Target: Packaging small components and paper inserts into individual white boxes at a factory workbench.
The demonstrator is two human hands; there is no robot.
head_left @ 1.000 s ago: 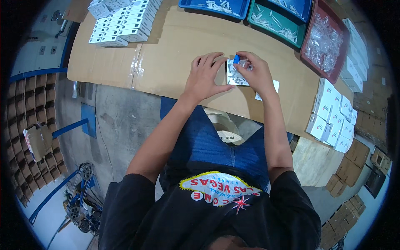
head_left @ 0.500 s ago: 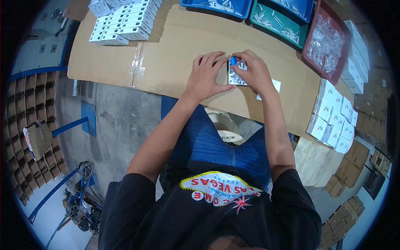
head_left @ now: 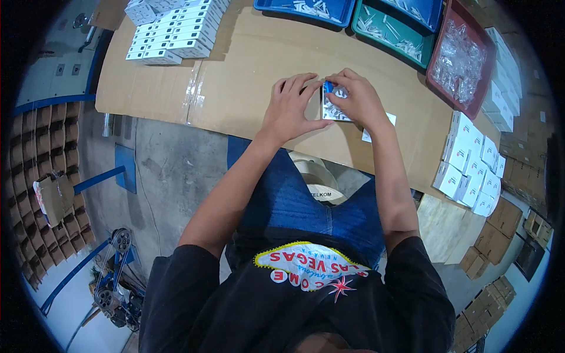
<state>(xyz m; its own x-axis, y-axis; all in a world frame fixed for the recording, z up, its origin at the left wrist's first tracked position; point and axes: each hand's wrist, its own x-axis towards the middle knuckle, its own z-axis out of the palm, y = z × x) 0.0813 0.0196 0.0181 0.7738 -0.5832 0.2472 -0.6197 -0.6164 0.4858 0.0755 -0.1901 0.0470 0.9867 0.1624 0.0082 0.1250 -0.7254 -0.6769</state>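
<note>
A small shallow white box point(head_left: 326, 112) lies open on the cardboard-covered table, with small white and grey pieces in it. My left hand point(head_left: 289, 109) curves around its left side, thumb at the near corner and index fingertip at the far one. From the right, my right hand point(head_left: 360, 101) reaches over the box, thumb and fingertips closed about a small blue piece point(head_left: 328, 87) at its far left corner. The exact kind of the blue piece is too small to make out. Partly under my right wrist lies a white card point(head_left: 391, 119).
Blue trays point(head_left: 338, 22) and a green tray point(head_left: 385, 42) of white tube-like parts stand at the far side. Beside them is a dark red tray point(head_left: 436, 73) of clear plastic pieces. White boxes are stacked far left point(head_left: 194, 48) and near right point(head_left: 465, 141).
My right fingertips have shifted slightly left over the box, and the blue piece sits a little lower at its corner. My left hand stays in place.
</note>
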